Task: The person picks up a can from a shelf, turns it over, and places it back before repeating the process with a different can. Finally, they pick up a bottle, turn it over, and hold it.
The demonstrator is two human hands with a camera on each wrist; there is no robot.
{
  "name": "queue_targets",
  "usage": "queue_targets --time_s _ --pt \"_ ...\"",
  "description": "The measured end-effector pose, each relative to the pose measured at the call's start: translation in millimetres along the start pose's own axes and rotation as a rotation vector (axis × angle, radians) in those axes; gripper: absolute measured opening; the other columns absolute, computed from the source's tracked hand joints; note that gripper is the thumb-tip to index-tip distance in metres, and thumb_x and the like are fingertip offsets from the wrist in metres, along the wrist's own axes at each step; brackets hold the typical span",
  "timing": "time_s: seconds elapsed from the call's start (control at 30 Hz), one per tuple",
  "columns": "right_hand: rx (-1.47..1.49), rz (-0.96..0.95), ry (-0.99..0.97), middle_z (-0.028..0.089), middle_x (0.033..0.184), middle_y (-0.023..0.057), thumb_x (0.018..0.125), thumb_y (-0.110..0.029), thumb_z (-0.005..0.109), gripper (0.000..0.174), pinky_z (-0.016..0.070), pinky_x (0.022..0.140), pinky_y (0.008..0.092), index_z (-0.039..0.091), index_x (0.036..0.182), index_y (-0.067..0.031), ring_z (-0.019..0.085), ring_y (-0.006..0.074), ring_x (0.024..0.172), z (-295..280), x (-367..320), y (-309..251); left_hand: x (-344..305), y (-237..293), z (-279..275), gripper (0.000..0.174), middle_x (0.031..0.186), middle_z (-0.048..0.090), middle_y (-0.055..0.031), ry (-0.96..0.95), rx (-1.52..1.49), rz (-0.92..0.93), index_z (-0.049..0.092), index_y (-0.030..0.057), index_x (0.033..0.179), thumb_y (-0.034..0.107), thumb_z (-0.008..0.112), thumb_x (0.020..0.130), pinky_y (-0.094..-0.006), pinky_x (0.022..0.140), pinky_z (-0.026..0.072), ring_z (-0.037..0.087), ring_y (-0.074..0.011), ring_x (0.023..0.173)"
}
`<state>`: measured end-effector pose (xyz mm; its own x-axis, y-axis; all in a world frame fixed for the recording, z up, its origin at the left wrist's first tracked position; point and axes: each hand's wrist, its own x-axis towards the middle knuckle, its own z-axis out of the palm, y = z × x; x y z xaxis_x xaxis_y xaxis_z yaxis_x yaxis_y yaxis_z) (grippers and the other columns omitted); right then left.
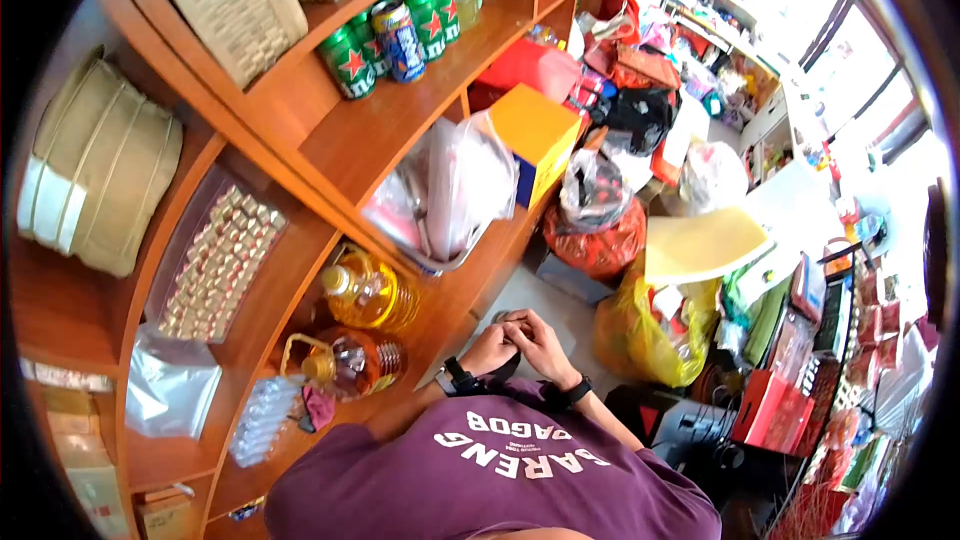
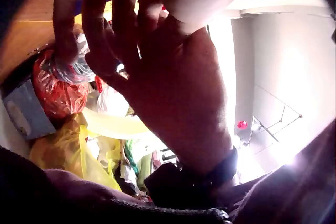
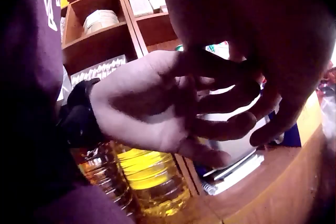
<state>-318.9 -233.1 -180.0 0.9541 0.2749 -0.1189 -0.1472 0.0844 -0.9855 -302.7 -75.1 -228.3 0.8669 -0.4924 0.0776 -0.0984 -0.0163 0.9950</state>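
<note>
My left hand (image 1: 487,351) and right hand (image 1: 542,345) meet in front of the purple shirt in the head view, fingertips overlapping. No object shows between them. Loosely bent fingers of the right hand (image 2: 181,90) fill the middle of the left wrist view, with a dark band at its wrist. The right wrist view has the left hand (image 3: 144,100) with relaxed, slightly spread fingers and a black watch (image 3: 84,106). Nearest on the left, on the lower shelf, stand a bottle of yellow oil (image 1: 375,292) and a darker oil bottle (image 1: 362,360).
Wooden shelves (image 1: 270,165) on the left hold green cans (image 1: 350,62), a bag-filled basket (image 1: 455,185) and an orange-blue box (image 1: 535,135). A red bag (image 1: 600,240) and a yellow bag (image 1: 660,325) stand ahead and right. Clutter, including a red box (image 1: 770,410), lies at the right.
</note>
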Motion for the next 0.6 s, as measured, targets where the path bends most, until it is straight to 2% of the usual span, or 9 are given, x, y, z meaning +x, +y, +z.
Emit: queue_targets --time_s 0.1,0.13,0.33,0.4,0.43,0.47,0.53,0.57,0.6 --pt "-0.1 0.037 -0.035 0.065 0.102 0.0041 0.104 -0.015 0.058 0.021 0.0504 0.081 0.0238 0.056 0.118 0.0013 0.061 0.008 0.092 -19 38 -24 40 19 -16 0.023 0.102 0.072 -0.0135 0.011 0.032 -0.03 0.065 -0.0042 0.111 -0.001 0.057 0.09 -0.032 0.079 0.0536 0.069 -0.0188 0.091" --pt "-0.113 0.046 -0.064 0.065 0.101 0.0042 0.104 -0.015 0.058 0.021 0.0506 0.08 0.0239 0.056 0.118 0.0013 0.061 0.0082 0.091 -24 50 -35 50 11 -17 0.022 0.1 0.072 -0.0123 0.04 -0.088 -0.053 0.066 -0.0038 0.11 -0.001 0.058 0.09 -0.0322 0.076 0.0533 0.068 -0.0169 0.089" --pt "-0.085 0.067 -0.162 0.065 0.105 0.0064 0.105 -0.017 0.057 0.025 0.0525 0.082 0.0263 0.054 0.12 0.0017 0.064 0.011 0.093 -33 109 -48 86 -31 -40 0.021 0.097 0.072 -0.01 0.124 -0.102 -0.03 0.067 -0.0015 0.109 -0.002 0.059 0.09 -0.0319 0.073 0.0523 0.067 -0.0153 0.088" --pt "-0.26 -0.012 -0.208 0.065 0.105 0.0066 0.105 -0.019 0.056 0.025 0.0525 0.082 0.0266 0.054 0.12 0.0017 0.064 0.0121 0.093 -34 128 -43 91 -40 -47 0.02 0.096 0.072 -0.0096 0.207 -0.089 0.004 0.066 -0.0014 0.108 -0.002 0.059 0.089 -0.0322 0.074 0.0522 0.067 -0.0163 0.087" --pt "-0.338 -0.063 -0.215 0.066 0.101 0.008 0.105 -0.019 0.057 0.025 0.0523 0.083 0.0278 0.054 0.12 0.0016 0.065 0.0139 0.091 -32 137 -37 92 6 -55 0.023 0.098 0.071 -0.0096 0.245 -0.041 -0.039 0.065 -0.0014 0.109 -0.003 0.058 0.088 -0.032 0.077 0.0518 0.066 -0.0167 0.091" --pt "-0.334 -0.058 -0.239 0.066 0.101 0.008 0.105 -0.019 0.057 0.025 0.0523 0.083 0.0278 0.054 0.12 0.0016 0.065 0.0139 0.091 -30 144 -47 92 21 -60 0.023 0.098 0.071 -0.0096 0.268 -0.039 -0.049 0.065 -0.0014 0.109 -0.003 0.058 0.088 -0.032 0.077 0.0518 0.066 -0.0167 0.091" --pt "-0.315 -0.06 -0.357 0.067 0.098 0.0089 0.104 -0.018 0.058 0.026 0.0522 0.083 0.0289 0.053 0.12 0.0015 0.065 0.0154 0.09 -18 159 -73 92 35 -77 0.026 0.093 0.056 0.0004 0.266 0.042 -0.078 0.06 -0.0008 0.113 -0.006 0.053 0.089 -0.0273 0.077 0.0452 0.052 -0.0088 0.088" --pt "-0.332 -0.056 -0.406 0.067 0.098 0.0108 0.102 -0.018 0.06 0.028 0.052 0.082 0.0311 0.053 0.121 0.0006 0.067 0.018 0.09 -18 168 -68 92 36 -76 0.026 0.096 0.059 -0.0022 0.318 -0.112 -0.035 0.061 -0.0014 0.113 -0.006 0.054 0.088 -0.0279 0.08 0.0458 0.054 -0.0106 0.091" --pt "-0.318 -0.064 -0.427 0.067 0.098 0.0108 0.102 -0.018 0.06 0.028 0.052 0.082 0.0311 0.053 0.121 0.0006 0.067 0.018 0.09 -17 174 -72 86 34 -80 0.026 0.096 0.059 -0.0022 0.337 -0.095 -0.041 0.061 -0.0014 0.113 -0.006 0.054 0.088 -0.0279 0.08 0.0458 0.054 -0.0106 0.091"
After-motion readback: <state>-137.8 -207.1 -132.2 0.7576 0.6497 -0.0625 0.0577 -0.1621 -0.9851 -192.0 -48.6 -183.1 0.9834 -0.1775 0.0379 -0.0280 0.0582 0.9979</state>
